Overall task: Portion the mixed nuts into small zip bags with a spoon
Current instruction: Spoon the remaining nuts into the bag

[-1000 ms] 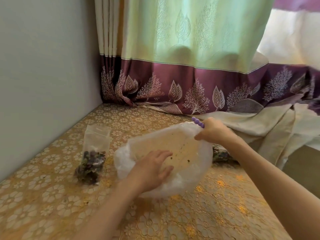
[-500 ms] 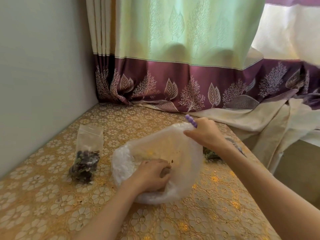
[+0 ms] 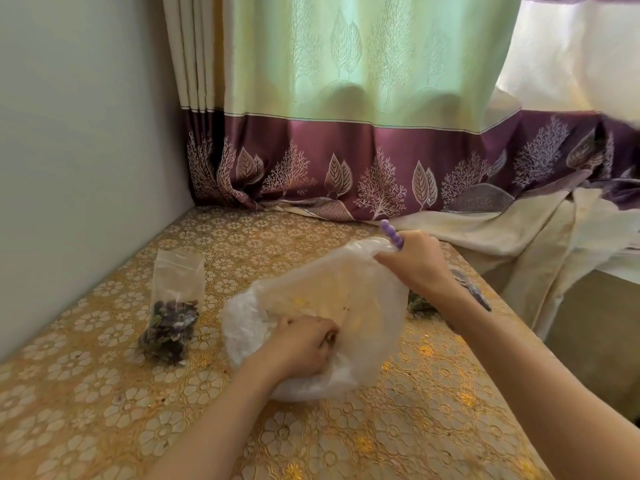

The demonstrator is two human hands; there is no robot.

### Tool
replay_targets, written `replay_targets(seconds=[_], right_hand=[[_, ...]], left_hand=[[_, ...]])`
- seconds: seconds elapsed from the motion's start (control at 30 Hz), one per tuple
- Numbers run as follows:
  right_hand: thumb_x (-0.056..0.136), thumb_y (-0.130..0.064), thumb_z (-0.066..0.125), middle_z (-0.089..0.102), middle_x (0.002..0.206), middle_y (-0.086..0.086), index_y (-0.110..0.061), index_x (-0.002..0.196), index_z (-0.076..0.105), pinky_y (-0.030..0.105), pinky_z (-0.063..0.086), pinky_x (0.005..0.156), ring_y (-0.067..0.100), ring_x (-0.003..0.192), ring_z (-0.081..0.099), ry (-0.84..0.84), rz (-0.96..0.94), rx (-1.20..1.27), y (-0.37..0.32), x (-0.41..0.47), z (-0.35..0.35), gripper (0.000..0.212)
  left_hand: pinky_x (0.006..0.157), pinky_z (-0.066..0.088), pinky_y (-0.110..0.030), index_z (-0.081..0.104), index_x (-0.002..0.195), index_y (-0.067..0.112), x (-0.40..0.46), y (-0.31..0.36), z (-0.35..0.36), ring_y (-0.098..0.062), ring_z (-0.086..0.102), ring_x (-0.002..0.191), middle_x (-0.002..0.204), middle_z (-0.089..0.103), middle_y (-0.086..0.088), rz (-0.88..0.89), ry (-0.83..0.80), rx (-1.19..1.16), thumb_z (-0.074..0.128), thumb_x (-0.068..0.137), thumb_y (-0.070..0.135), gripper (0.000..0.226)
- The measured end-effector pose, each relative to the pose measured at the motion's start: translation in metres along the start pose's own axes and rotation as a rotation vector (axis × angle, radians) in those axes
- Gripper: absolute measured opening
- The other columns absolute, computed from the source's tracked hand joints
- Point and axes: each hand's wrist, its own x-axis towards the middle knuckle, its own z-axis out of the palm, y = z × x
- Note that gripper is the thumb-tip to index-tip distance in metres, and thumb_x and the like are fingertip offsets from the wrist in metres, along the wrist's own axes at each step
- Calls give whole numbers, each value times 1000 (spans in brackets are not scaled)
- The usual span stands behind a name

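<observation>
Large plastic bag (image 3: 346,306) as landmark. Left hand (image 3: 301,344) reaches inside it, fingers curled around something small low in the bag. Right hand (image 3: 415,261) grips the far rim together with the purple spoon (image 3: 391,233). Filled zip bag (image 3: 173,306) lies left of it, nearer the left hand.

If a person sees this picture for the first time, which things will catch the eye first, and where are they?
In the middle of the table, two hands work on a large clear plastic bag: the left hand grips its lower part, and the right hand holds its top edge together with a purple spoon handle. To the left lies a small zip bag with dark mixed nuts inside.
</observation>
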Motion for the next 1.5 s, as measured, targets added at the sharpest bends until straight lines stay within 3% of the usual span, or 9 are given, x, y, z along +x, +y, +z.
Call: replay_targets(seconds=[0.27,0.47,0.6,0.7,0.83,1.0,1.2,1.37,1.5], right_hand=[[79,-15,66,65,120,-3,-10,63,55,35,50,67,25,84,63,-83,110,0,22,-5,-7,21],[88,-43,62,58,114,-2,-14,130,52,24,38,79,13,100,51,-24,46,-50,25,-19,-21,52],[100,-18,44,68,108,0,-3,94,65,4,40,53,0,64,57,43,-170,-116,3,-27,-14,27],[94,-1,39,58,121,-13,-9,78,56,24,58,62,7,73,66,-292,-260,-170,-17,-35,8,25],[89,4,39,64,104,3,-9,89,59,37,57,73,23,86,64,-568,-303,-260,-28,-44,43,24],[88,9,33,62,106,-7,-1,108,59,48,49,83,39,104,57,-852,-336,-251,-22,-49,63,35],[94,3,39,45,132,9,-2,108,57,40,39,100,28,118,46,-702,-458,-56,-38,-45,70,24],[89,2,39,59,111,14,-6,95,49,39,43,71,31,92,56,-843,-331,-178,-41,-47,89,14],[89,5,38,58,115,10,-5,103,54,42,47,80,31,100,56,-735,-340,-115,-36,-41,91,23]], left_hand=[[84,51,-28,53,102,19,-4,-3,-13,-13,58,96,100,60,0,-40,394,-428,40,95,7,19],[83,40,-22,60,110,13,-35,-27,-32,-12,51,99,105,57,1,-164,707,-142,51,93,15,19],[95,41,-37,42,130,12,-53,-39,-31,-24,42,120,129,45,-9,-440,613,-70,48,93,31,42],[91,46,-39,28,139,11,-54,-36,-29,-29,46,117,130,44,-14,-568,463,-193,51,91,40,61],[40,39,-12,39,131,9,-46,-27,-34,-1,48,63,91,49,7,-553,470,-402,60,89,22,49],[63,48,-22,50,124,17,-38,-24,-69,-13,58,83,108,58,0,-315,571,-380,50,93,6,33],[74,45,-27,57,120,23,-29,-19,-93,-13,53,90,107,56,2,-242,511,-241,50,92,5,34],[73,46,-27,64,107,24,-22,-10,-91,-13,54,88,109,59,-1,-221,429,-171,50,91,2,30],[75,48,-28,65,105,21,-22,-20,-96,-14,55,89,110,63,-3,-222,460,-193,51,91,2,28]])
